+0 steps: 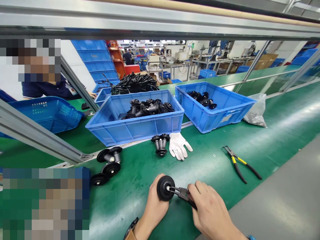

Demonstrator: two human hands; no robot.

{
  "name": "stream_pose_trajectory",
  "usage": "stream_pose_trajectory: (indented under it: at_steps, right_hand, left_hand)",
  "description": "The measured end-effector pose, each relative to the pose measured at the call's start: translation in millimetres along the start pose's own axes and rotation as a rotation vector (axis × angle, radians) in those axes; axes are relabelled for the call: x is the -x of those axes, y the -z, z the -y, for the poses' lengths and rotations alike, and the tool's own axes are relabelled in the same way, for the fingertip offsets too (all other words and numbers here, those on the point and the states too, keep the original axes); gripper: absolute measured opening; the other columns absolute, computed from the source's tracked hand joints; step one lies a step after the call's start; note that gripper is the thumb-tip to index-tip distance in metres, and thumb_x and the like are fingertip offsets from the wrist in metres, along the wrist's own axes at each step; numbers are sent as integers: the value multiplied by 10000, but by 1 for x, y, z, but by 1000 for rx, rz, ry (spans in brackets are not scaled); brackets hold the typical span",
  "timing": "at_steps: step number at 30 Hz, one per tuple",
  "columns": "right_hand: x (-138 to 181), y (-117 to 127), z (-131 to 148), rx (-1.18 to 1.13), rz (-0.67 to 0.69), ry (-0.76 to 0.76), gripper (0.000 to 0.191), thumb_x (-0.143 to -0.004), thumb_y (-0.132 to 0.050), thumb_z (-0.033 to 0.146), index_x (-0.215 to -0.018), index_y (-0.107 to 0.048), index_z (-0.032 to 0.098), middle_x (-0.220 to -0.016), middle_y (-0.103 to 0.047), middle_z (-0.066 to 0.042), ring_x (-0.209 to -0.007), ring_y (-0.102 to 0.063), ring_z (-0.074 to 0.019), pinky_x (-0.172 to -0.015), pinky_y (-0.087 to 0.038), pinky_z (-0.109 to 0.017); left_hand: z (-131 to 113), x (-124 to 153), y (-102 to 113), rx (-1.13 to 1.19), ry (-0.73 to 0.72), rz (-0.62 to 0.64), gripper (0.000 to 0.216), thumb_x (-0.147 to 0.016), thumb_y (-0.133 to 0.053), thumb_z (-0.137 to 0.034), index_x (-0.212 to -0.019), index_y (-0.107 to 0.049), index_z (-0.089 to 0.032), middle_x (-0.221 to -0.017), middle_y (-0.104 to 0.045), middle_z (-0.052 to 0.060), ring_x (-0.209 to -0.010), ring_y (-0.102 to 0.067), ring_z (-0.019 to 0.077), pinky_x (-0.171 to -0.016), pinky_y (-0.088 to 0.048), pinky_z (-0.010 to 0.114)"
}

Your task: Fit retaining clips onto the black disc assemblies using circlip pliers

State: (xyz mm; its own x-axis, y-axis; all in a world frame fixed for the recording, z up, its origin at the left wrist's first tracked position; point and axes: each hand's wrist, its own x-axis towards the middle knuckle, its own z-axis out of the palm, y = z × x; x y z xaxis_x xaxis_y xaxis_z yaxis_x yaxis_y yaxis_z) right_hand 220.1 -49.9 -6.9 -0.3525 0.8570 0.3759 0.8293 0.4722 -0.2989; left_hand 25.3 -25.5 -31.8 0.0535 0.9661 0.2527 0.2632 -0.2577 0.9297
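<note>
In my left hand (pixel 155 203) is a black wheel-like part (pixel 163 195), gripped with its round face turned toward the right. My right hand (pixel 208 206) is closed around the handles of dark circlip pliers (pixel 183 193). The bent tips of these pliers touch the light metal centre of the part. A second pair of pliers (pixel 233 161), with black and yellow handles, lies on the green bench to the right. Ahead of my hands, a few similar black parts (pixel 160 145) stand beside a white glove (pixel 179 146).
Two blue bins (pixel 135 128) (pixel 215 113) hold more black parts. More of them lie on the bench at left (pixel 110 163). A plastic bag (pixel 257 111) sits at right, and a small ring (pixel 214 155) on the bench. A metal frame post (pixel 40 133) slants at left; a person (pixel 50 88) is beyond.
</note>
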Motion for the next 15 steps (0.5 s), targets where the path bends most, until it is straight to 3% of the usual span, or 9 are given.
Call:
stream_pose_trajectory:
  at_steps: [15]
  right_hand:
    - [-1, 3, 5, 81, 0, -21, 307, -648, -499, 39, -864, -456, 253, -764, -487, 4, -669, -412, -200, -656, -249, -312]
  left_hand:
    - [3, 2, 1, -35, -34, -14, 165, -780, -476, -52, -742, -478, -213, -725, -501, -21, -675, -471, 148, -645, -410, 244]
